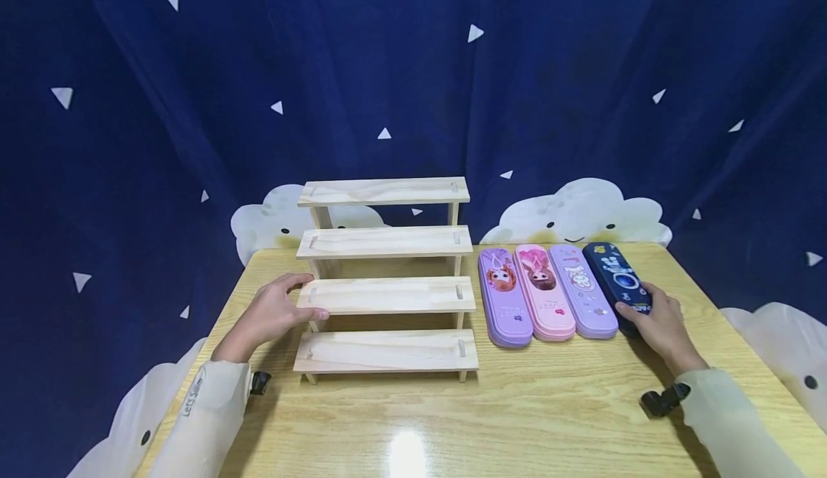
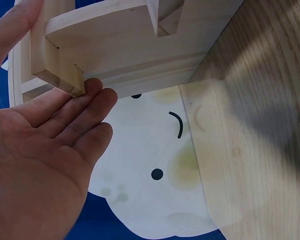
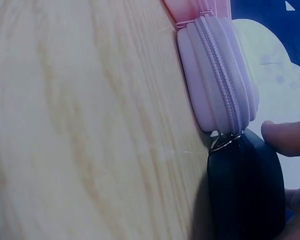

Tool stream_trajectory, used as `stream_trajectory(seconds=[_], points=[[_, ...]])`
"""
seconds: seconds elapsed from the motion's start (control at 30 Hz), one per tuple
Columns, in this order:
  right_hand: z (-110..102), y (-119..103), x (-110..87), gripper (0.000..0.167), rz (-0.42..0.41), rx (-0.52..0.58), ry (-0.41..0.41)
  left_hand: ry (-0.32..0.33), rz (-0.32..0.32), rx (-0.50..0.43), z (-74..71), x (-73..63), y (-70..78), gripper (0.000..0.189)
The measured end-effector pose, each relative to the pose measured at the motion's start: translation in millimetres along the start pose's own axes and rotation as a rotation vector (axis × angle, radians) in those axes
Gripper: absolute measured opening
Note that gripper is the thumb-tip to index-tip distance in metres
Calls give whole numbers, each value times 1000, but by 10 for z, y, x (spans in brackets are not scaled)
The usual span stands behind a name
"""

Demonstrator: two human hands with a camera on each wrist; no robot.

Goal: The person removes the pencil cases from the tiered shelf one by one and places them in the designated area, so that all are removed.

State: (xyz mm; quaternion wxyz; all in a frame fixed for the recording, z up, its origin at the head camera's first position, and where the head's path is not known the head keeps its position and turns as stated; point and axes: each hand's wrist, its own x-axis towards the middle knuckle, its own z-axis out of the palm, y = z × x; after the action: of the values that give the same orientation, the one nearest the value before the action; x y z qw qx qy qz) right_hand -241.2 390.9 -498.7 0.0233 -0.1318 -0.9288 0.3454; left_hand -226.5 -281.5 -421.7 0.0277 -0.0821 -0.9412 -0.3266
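Observation:
A four-tier wooden step shelf point(image 1: 385, 295) stands on the table. My left hand point(image 1: 274, 313) holds the left end of its second-lowest board, thumb at the front edge and index finger at the back. In the left wrist view the fingers point(image 2: 92, 107) reach along the underside of the wood. To the right of the shelf, zippered pencil cases lie side by side: purple point(image 1: 507, 313), pink point(image 1: 548, 306), lilac point(image 1: 584, 298) and dark blue point(image 1: 610, 270) with a space print. My right hand point(image 1: 662, 324) grips the dark blue case near its front end, thumb on top.
The light wood-grain table point(image 1: 536, 413) ends at a dark blue curtain point(image 1: 413, 90) with white triangles and smiling clouds. In the right wrist view the lilac case point(image 3: 220, 75) stands tight against the dark blue one. Dark wrist cameras point(image 1: 665, 399) sit at both cuffs.

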Motion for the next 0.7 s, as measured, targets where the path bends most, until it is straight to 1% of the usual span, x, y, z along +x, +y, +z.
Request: stream_trajectory(seconds=[0.2, 0.3, 0.43, 0.53, 0.6, 0.7], points=[[8, 6, -18, 92, -30, 1, -14, 12, 21, 12, 12, -35, -18, 89], [8, -12, -39, 91, -52, -18, -14, 12, 27, 20, 14, -82, -16, 88], [-28, -94, -95, 89, -85, -49, 9, 20, 23, 33, -22, -154, 27, 88], [-75, -175, -153, 86, -156, -59, 47, 53, 19, 53, -90, -192, 84, 88], [-103, -223, -185, 84, -227, -64, 82, 86, 13, 64, -143, -210, 112, 88], [-143, -323, -217, 81, -318, -69, 127, 120, 12, 54, -216, -230, 140, 87]])
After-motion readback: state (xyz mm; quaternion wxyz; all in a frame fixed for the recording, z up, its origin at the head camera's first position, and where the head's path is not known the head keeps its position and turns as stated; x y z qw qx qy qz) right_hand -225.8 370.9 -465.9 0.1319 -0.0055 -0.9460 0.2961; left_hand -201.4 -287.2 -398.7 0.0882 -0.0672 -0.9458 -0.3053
